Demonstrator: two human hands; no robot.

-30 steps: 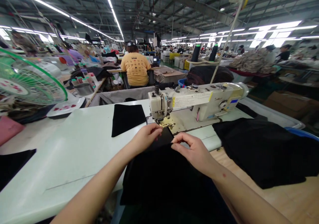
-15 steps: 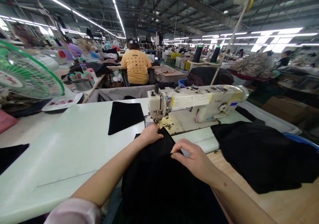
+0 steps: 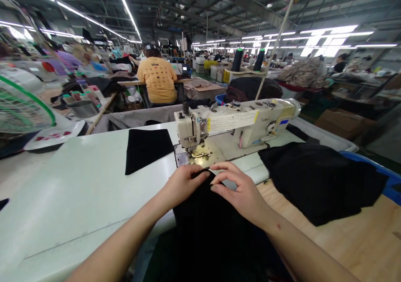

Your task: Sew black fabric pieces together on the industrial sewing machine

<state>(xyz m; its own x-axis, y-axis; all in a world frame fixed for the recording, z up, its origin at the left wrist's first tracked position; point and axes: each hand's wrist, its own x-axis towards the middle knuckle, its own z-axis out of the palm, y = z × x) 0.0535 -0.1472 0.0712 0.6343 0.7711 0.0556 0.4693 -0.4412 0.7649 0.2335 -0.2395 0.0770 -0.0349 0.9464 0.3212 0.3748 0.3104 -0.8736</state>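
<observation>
A black fabric piece [image 3: 206, 219] lies over the front edge of the white sewing table [image 3: 78, 190], running down toward me. My left hand [image 3: 183, 181] pinches its top edge just in front of the presser foot of the cream sewing machine [image 3: 232, 125]. My right hand [image 3: 239, 188] pinches the same edge right beside it, thumb and fingers closed on the cloth. The two hands nearly touch. A second small black piece [image 3: 145, 148] lies flat on the table left of the machine head.
A heap of black fabric [image 3: 316, 181] lies on the wooden surface at right. A green fan [image 3: 25, 110] stands at far left. A person in a yellow shirt [image 3: 158, 81] sits with their back to me. Two thread cones [image 3: 247, 60] stand behind the machine.
My left hand has drawn back from the presser foot toward me and my right hand has come closer to it, so both now pinch the cloth's edge together. The view has shifted.
</observation>
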